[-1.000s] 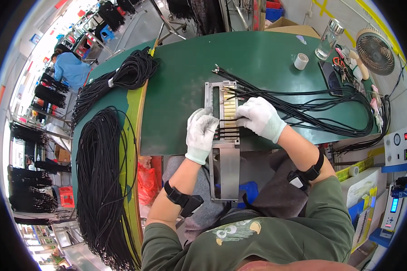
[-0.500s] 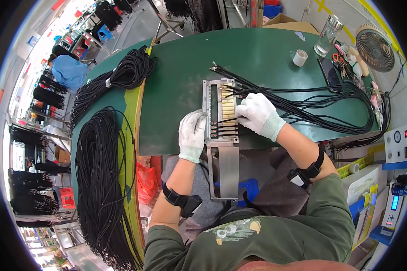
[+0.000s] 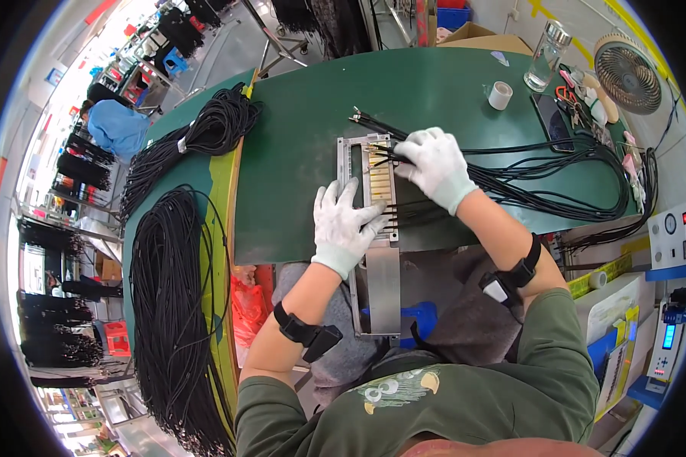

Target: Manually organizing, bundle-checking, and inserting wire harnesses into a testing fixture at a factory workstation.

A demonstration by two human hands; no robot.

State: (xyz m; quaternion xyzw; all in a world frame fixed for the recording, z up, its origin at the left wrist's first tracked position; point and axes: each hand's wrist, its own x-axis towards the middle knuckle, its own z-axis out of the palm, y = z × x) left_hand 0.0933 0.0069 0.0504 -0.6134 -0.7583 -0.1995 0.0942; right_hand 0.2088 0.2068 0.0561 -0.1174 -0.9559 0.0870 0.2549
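The silver metal frame [image 3: 344, 169] carries a ribbed yellowish strip [image 3: 380, 183].

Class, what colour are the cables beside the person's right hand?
The cables are black, clearest in the head view.

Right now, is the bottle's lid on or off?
On: the silver lid sits on top of the clear bottle.

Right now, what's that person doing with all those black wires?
The person is handling black cables at a metal frame on a green table. The gloved left hand, fingers spread, is at the frame's near part, where several cables cross. The gloved right hand is at cables by the far end. Another big bunch lies at the left.
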